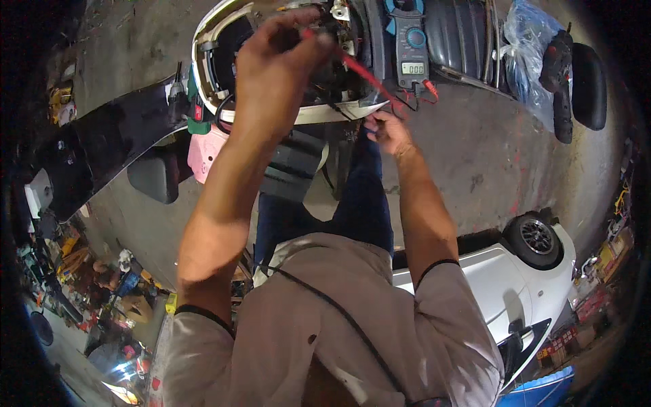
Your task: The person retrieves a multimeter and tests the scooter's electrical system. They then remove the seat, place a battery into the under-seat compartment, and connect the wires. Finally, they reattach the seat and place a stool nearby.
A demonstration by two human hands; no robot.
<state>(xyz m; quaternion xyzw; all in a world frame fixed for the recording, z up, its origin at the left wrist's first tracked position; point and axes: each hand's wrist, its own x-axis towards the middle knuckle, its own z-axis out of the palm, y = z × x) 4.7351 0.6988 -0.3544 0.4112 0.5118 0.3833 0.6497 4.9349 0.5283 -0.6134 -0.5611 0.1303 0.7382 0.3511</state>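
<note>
My left hand (pixel 281 61) is raised over the open cream scooter body (pixel 319 115). Its fingers are pinched on a red test probe (pixel 356 66), whose lead runs right and down toward a clamp meter (pixel 410 44). My right hand (pixel 390 133) is at the near right edge of the cream panel, with its fingers curled together. Beside those fingertips pass red and black leads; what the fingers hold, if anything, is hidden. The grey and blue meter lies beyond the right hand with its display lit, and a red plug (pixel 430 88) is at its near end.
A black scooter seat (pixel 461 30) lies beside the meter. Farther right are a clear plastic bag (pixel 529 54) and a black power drill (pixel 557 64). At left, a cordless tool (pixel 180 95) rests by a long dark panel (pixel 102 149). A white car (pixel 475 285) stands at lower right.
</note>
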